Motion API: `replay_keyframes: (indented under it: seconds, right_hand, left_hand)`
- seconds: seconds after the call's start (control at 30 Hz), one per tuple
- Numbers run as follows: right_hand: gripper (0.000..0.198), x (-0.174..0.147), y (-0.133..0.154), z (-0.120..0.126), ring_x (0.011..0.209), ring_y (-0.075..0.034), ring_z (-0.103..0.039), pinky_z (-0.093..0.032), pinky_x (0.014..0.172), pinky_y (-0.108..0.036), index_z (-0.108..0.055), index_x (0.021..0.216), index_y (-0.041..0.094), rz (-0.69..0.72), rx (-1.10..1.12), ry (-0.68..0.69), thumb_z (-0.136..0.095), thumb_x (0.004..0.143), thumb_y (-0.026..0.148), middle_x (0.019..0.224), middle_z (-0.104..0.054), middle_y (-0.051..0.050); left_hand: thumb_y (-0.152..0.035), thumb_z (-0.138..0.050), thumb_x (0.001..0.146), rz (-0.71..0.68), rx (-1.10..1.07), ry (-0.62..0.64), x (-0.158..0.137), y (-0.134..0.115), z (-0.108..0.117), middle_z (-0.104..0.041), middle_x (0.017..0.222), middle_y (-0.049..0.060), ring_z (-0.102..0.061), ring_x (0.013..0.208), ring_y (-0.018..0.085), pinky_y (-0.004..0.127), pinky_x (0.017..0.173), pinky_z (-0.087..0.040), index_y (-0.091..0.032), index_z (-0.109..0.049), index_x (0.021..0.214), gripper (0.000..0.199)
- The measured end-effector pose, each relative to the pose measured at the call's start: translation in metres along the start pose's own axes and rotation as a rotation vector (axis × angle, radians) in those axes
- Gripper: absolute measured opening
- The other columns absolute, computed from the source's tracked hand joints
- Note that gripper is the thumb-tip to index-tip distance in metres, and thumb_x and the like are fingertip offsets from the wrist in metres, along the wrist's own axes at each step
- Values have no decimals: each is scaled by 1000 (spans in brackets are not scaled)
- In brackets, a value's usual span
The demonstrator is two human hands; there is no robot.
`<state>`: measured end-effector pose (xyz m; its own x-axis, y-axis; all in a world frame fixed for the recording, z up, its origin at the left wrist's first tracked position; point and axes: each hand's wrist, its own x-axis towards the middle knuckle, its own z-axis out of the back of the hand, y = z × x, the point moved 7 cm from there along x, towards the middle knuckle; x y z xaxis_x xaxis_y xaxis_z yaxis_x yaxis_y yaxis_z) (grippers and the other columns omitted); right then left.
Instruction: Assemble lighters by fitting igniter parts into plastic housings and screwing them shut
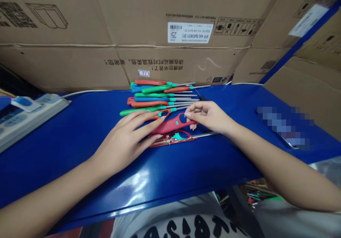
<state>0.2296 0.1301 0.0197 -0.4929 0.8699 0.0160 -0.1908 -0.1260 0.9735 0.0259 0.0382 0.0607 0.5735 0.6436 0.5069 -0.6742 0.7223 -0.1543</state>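
Note:
A red lighter casing half (pixel 170 124) is held just above the table between both hands. My left hand (pixel 124 135) has its fingers closed about the casing's left end. My right hand (pixel 206 115) pinches the narrow right end, beside the casing's trigger opening. Directly below lies an opened long-nosed lighter (pixel 170 140), its inner parts, green trigger and metal tube exposed. Behind the hands, several finished-looking gas lighters (pixel 153 99) in green, blue, orange and red lie stacked, tubes pointing right. My left fingers partly cover the nearest orange one.
Cardboard (pixel 149 28) walls in the blue table (pixel 87 167) at the back and right. A power strip (pixel 34 115) with a plug stands at left. On the right lies a blurred flat object (pixel 282 128). A dark-handled tool (pixel 202 98) is behind my right hand. More lighters (pixel 255 195) show below the table edge.

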Motion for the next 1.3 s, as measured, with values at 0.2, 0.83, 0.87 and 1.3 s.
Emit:
replay_keyframes:
  seconds: [0.2, 0.83, 0.87, 1.3]
  right_hand:
    - [39, -4, -7, -15, 61, -12, -70, -64, 64, -29, -70, 104, 13, -164, 170, 178, -80, 80, 42, 81, -72, -3]
    - [30, -23, 20, -44, 111, -21, -57, -48, 102, -38, -63, 116, 19, 478, -579, 334, -71, 89, 30, 116, -57, -9]
    - [30, -22, 18, -44, 111, -21, -56, -47, 102, -38, -62, 116, 19, 472, -583, 335, -71, 89, 29, 116, -57, -9]
    - [32, -22, 17, -45, 110, -21, -58, -48, 101, -37, -62, 118, 18, 466, -599, 361, -72, 89, 29, 116, -59, -9]
  left_hand:
    - [-35, -56, 102, -8, -34, 25, -3, 3, -6, -75, 119, 10, -70, 111, 26, 43, 95, -60, -18, -71, 121, 30]
    - [-29, -57, 98, 50, -120, 354, -4, 7, -16, -70, 114, 9, -68, 103, 24, 38, 92, -57, -19, -69, 120, 27]
    - [-29, -58, 97, 56, -117, 365, -5, 7, -17, -70, 113, 9, -68, 103, 24, 39, 92, -57, -19, -69, 120, 27]
    - [-30, -63, 95, 95, -96, 400, -7, 10, -22, -71, 110, 8, -69, 101, 25, 39, 89, -57, -22, -70, 119, 26]
